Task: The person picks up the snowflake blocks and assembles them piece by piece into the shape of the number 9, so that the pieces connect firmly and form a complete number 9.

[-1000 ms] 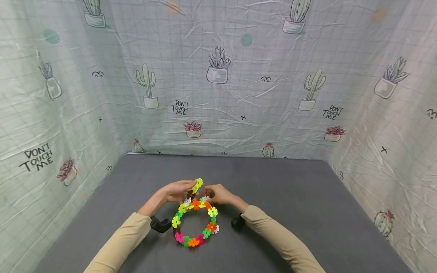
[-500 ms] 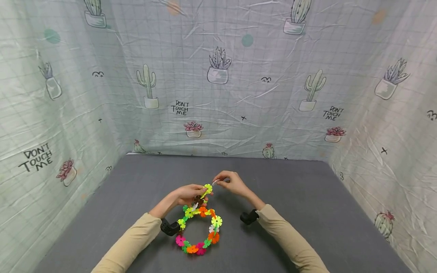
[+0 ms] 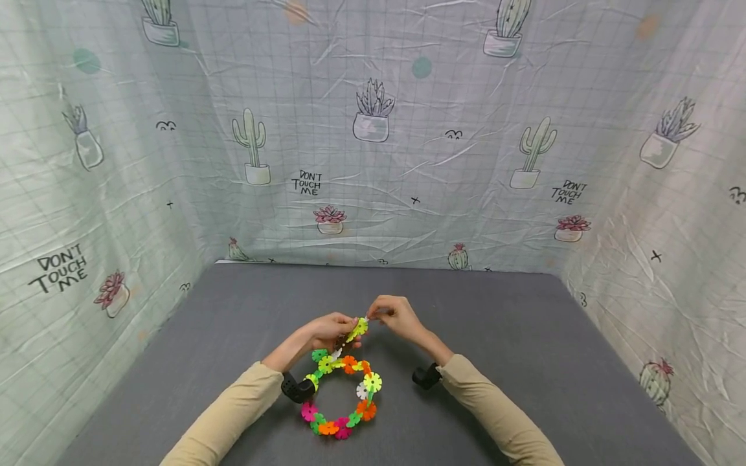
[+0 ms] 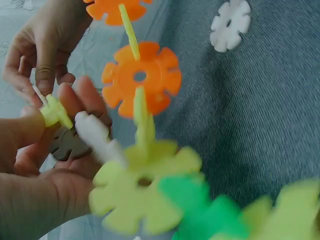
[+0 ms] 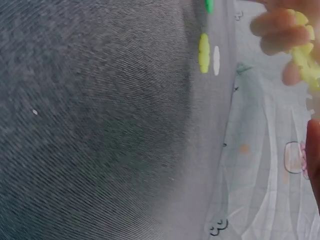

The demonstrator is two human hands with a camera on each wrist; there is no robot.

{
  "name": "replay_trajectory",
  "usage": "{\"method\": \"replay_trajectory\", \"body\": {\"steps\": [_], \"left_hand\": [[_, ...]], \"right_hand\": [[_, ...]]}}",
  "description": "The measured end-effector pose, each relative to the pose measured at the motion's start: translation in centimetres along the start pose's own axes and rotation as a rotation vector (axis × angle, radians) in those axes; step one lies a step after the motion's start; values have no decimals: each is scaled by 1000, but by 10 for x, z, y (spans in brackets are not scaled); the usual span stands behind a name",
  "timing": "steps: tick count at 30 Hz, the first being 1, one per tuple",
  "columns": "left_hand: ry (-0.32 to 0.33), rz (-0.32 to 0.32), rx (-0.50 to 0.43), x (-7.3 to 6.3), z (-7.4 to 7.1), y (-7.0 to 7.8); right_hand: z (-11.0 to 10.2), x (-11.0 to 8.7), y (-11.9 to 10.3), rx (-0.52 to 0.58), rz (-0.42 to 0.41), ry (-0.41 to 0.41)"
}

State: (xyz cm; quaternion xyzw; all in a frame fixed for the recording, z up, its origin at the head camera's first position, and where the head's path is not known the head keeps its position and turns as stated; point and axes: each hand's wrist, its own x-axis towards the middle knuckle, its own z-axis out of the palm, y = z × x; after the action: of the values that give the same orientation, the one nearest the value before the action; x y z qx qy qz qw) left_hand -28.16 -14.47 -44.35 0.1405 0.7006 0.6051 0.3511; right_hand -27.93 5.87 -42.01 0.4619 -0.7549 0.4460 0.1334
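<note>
A chain of notched plastic snowflake discs in yellow, orange, green, pink, brown and white forms a ring [image 3: 329,427] below my hands. Its upper end, with a brown disc [image 4: 70,143] and a yellow disc [image 3: 362,326], sits in my left hand [image 3: 326,331], which grips it between thumb and fingers. My right hand [image 3: 400,318] pinches a small white disc [image 4: 39,96] edge-on against the held yellow disc. Whether the two are slotted together cannot be told. In the right wrist view the yellow end [image 5: 304,52] is blurred and the right fingers are mostly out of frame.
Within the ring's right side lies a white disc [image 3: 362,391], also visible on the dark cloth in the left wrist view. A green disc [image 3: 319,355] is by the left wrist. The grey tabletop [image 3: 478,323] meets a printed curtain [image 3: 408,226] behind and at both sides.
My right hand has risen from beside the ring with the white disc and brought it to the yellow end. The left hand has shifted right, and the ring has slid slightly toward me.
</note>
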Motion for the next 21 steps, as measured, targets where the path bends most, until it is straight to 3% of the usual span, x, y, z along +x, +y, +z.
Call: {"method": "replay_trajectory", "body": {"steps": [8,12,15,17,20,21], "left_hand": [[76,5,-28,1,3,1],[74,21,-12,1,3,-3],[36,72,-2,4,-1,-12],[34,79,9,3,-1,-13],[51,64,42,1,0,-10],[78,33,52,-3,4,-3]], "right_hand": [[2,0,4,68,28,6],[6,-1,20,133,68,-47],[11,-5,34,191,105,-75],[12,-6,38,192,94,-86],[11,-6,38,140,15,-91],[11,-6,38,101,-28,-88]]}}
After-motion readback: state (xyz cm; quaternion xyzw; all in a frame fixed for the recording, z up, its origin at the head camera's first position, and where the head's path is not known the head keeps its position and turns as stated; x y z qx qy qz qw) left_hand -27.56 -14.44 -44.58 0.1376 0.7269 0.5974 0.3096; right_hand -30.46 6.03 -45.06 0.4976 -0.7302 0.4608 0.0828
